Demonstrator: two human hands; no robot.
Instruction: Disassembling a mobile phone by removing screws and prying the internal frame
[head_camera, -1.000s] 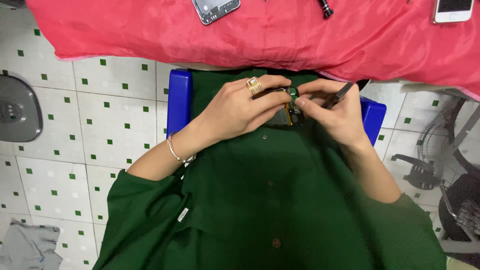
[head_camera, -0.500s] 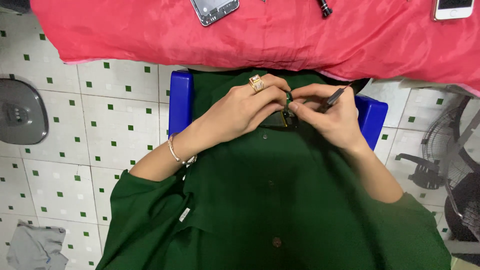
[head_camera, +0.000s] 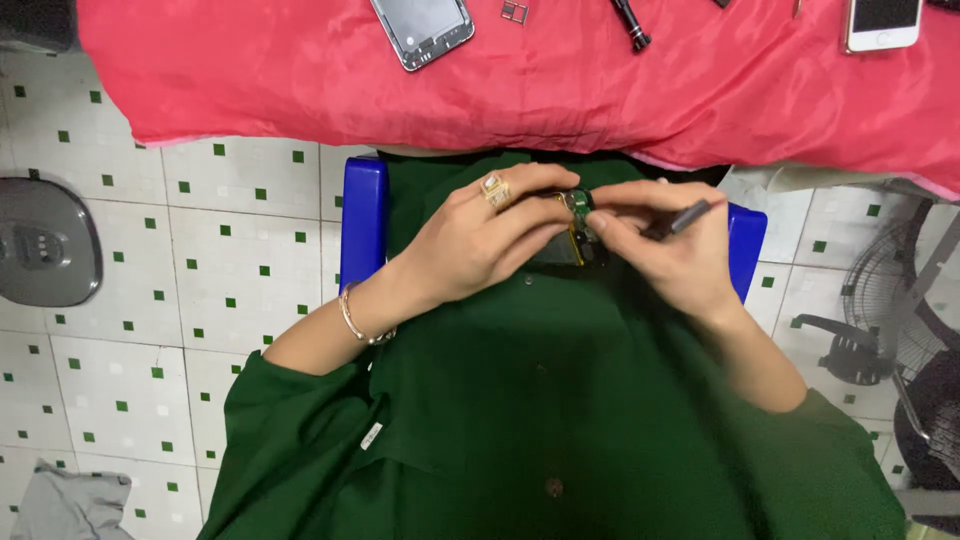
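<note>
The person is sitting on a blue chair (head_camera: 362, 225) and is holding a small electronic part (head_camera: 572, 232), dark with a green and yellow piece on it, just above the lap and near the edge of the table (head_camera: 300, 90). The left hand (head_camera: 480, 245) is closing its grip around this part from the left, and its fingertips are meeting those of the right hand over it. The right hand (head_camera: 672, 250) is pinching a thin dark tool (head_camera: 682, 218) and is also touching the part with its fingertips. To do this step well, I think the left hand should be keeping the part steady and low over the lap, so that a small piece is not falling to the tiled floor (head_camera: 200, 230), and the tool should be working gently, without force. No package, label or sign is showing clearly here. On the pink cloth at the far side, an opened grey phone frame (head_camera: 422, 28) is lying at the left, a black screwdriver (head_camera: 632, 24) in the middle, and a white phone (head_camera: 882, 22) at the right.
</note>
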